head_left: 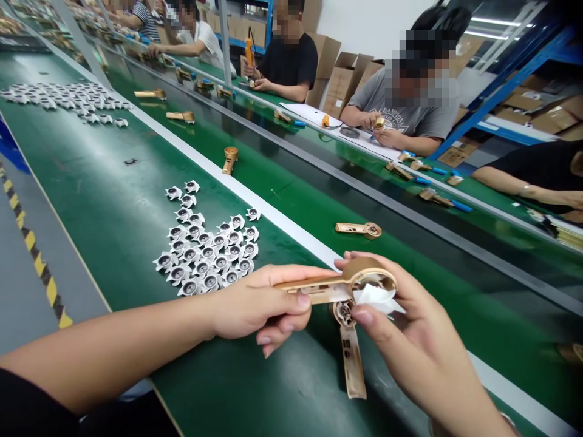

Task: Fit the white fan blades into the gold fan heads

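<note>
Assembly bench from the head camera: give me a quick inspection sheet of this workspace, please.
Surface: green belt with a white edge strip.
Job's things: gold housing held over the belt; second gold housing lying beneath it; white-backed parts piled nearby.
Clutter: small dark scrap on the belt.
Hands: left hand grips the housing's handle; right hand holds its round head, with white paper inside.
Cables: thin dark cord by a co-worker's orange screwdriver.
Surroundings: co-workers across the belt, cardboard boxes, blue shelving.
</note>
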The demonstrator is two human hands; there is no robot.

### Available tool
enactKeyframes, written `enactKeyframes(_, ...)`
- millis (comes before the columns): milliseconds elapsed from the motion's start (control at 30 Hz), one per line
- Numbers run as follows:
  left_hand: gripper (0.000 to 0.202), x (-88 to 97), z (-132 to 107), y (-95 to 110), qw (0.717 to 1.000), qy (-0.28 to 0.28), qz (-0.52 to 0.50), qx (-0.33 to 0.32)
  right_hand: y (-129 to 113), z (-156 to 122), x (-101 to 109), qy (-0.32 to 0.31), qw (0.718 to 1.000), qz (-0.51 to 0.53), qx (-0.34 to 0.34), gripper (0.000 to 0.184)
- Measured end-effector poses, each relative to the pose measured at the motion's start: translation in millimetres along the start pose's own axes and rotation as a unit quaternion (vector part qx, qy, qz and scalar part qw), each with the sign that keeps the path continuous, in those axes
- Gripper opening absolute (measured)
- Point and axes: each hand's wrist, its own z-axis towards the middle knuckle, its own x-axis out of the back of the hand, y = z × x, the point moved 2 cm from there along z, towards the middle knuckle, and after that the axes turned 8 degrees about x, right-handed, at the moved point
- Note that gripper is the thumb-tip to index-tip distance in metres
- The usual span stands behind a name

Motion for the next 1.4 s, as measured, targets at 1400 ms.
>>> enactKeyframes(1400, 0.046, 86.6, 183.5, 101.9, 0.572, 0.295, 0.763, 0.069, 3.1, 38.0, -125.7, -0.182, 0.976, -0.113, -0.036, 0.022)
